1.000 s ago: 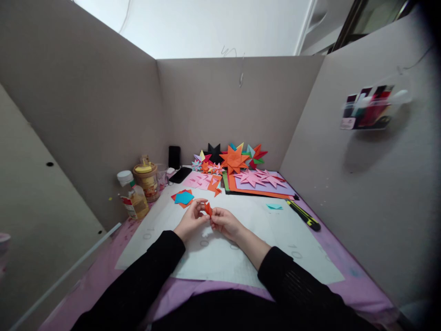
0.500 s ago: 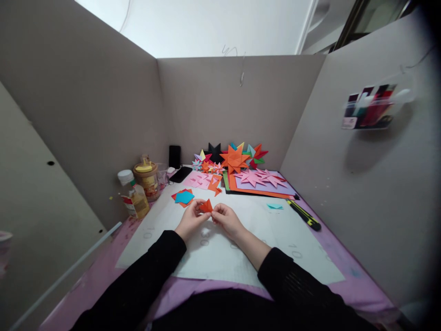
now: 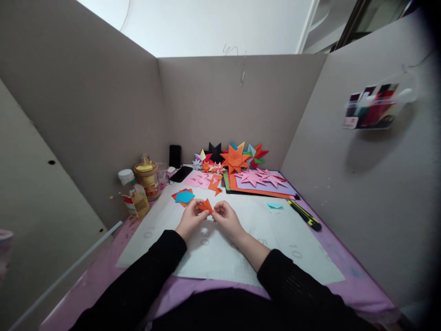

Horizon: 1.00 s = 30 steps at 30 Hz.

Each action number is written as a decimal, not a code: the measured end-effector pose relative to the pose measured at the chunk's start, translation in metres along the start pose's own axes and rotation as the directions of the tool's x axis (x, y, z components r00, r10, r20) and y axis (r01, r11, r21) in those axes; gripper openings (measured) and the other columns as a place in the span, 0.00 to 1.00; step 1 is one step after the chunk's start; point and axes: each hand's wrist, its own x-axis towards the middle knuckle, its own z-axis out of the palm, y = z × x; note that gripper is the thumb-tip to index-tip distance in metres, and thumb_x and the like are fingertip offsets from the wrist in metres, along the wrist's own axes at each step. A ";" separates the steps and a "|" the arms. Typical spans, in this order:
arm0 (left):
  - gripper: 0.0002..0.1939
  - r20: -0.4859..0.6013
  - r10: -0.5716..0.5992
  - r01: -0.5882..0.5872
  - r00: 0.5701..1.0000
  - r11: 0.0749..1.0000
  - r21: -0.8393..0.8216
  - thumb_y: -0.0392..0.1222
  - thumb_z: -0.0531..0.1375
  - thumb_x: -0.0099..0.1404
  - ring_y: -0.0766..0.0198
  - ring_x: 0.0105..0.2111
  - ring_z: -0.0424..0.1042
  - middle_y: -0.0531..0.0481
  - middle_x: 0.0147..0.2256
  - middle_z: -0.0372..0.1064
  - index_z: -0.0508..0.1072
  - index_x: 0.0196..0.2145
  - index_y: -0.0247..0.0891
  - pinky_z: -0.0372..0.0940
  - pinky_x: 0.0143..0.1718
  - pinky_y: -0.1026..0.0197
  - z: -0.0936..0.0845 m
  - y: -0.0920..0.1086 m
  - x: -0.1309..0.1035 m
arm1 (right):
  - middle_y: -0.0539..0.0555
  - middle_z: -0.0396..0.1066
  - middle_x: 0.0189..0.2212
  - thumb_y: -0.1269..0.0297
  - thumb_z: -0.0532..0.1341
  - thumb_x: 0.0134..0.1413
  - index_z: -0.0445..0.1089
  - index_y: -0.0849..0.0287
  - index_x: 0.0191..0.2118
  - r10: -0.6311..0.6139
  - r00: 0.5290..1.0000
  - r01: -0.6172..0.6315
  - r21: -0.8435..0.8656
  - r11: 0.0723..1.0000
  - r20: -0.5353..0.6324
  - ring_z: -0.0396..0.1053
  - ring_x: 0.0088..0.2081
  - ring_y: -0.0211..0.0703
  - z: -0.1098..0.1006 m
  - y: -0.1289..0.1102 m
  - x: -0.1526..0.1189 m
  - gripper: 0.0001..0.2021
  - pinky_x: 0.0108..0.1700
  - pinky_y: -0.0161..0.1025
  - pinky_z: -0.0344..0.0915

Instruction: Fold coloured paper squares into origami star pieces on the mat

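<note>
A small piece of folded orange paper [image 3: 207,206] is held up over the white sheet [image 3: 220,257], between my two hands. My left hand [image 3: 191,218] pinches its left side, thumb in front and fingers behind. At its lower right corner, the closed thumb and fingertips of my right hand [image 3: 228,221] grip the paper. Beyond my left hand lie blue paper pieces [image 3: 185,197] on top of orange and red ones. A folded turquoise paper [image 3: 275,206] rests on the sheet to the right.
Folded paper stars [image 3: 236,158] stand along the back wall, with pink stars [image 3: 253,177] on stacked coloured sheets. A box cutter [image 3: 305,216] lies at the right. Toward the left are a glue bottle [image 3: 135,195], a jar [image 3: 148,181] and a phone [image 3: 181,174].
The orange paper has turned slightly in my fingers, and its lit face looks brighter. My right fingers have shifted a little at its corner.
</note>
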 end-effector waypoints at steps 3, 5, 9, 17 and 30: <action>0.18 0.024 -0.011 0.010 1.000 0.999 0.033 0.43 0.62 0.52 0.67 0.25 0.69 0.52 0.27 0.68 0.61 0.38 0.37 0.62 0.28 0.64 -0.001 -0.002 -0.001 | 0.46 0.62 0.23 0.63 0.61 0.45 0.58 0.56 0.35 0.021 0.999 -0.022 0.047 0.999 0.030 0.62 0.25 0.37 0.000 -0.001 0.000 0.11 0.27 0.34 0.61; 0.17 0.048 -0.004 0.000 0.999 0.996 0.084 0.43 0.61 0.53 0.67 0.24 0.68 0.54 0.24 0.67 0.61 0.39 0.37 0.61 0.27 0.65 -0.002 -0.003 -0.002 | 0.46 0.62 0.23 0.64 0.60 0.46 0.57 0.56 0.36 0.012 1.000 -0.013 0.054 0.998 0.023 0.62 0.25 0.35 -0.001 -0.001 0.000 0.12 0.27 0.33 0.60; 0.16 0.087 0.041 -0.055 0.995 0.984 0.169 0.43 0.59 0.56 0.67 0.24 0.67 0.55 0.23 0.66 0.62 0.41 0.37 0.60 0.27 0.66 -0.003 -0.003 -0.004 | 0.44 0.61 0.22 0.67 0.59 0.45 0.56 0.56 0.37 0.023 1.000 -0.024 0.066 0.998 0.016 0.60 0.23 0.34 -0.003 0.001 0.002 0.12 0.26 0.32 0.58; 0.12 0.079 0.095 -0.109 0.992 0.975 0.194 0.43 0.59 0.55 0.66 0.30 0.67 0.50 0.33 0.64 0.64 0.37 0.37 0.62 0.26 0.66 -0.005 -0.002 -0.002 | 0.45 0.62 0.23 0.67 0.60 0.44 0.57 0.56 0.35 0.020 1.000 -0.019 0.066 0.998 -0.005 0.61 0.23 0.34 -0.005 0.000 0.004 0.12 0.26 0.32 0.57; 0.10 0.106 0.063 -0.087 0.992 0.968 0.234 0.44 0.59 0.56 0.68 0.24 0.65 0.52 0.25 0.65 0.67 0.28 0.34 0.61 0.26 0.66 -0.007 -0.003 0.001 | 0.44 0.60 0.21 0.65 0.60 0.43 0.55 0.56 0.32 0.019 1.000 -0.020 0.090 0.996 0.009 0.59 0.22 0.34 -0.003 -0.003 0.003 0.11 0.26 0.33 0.56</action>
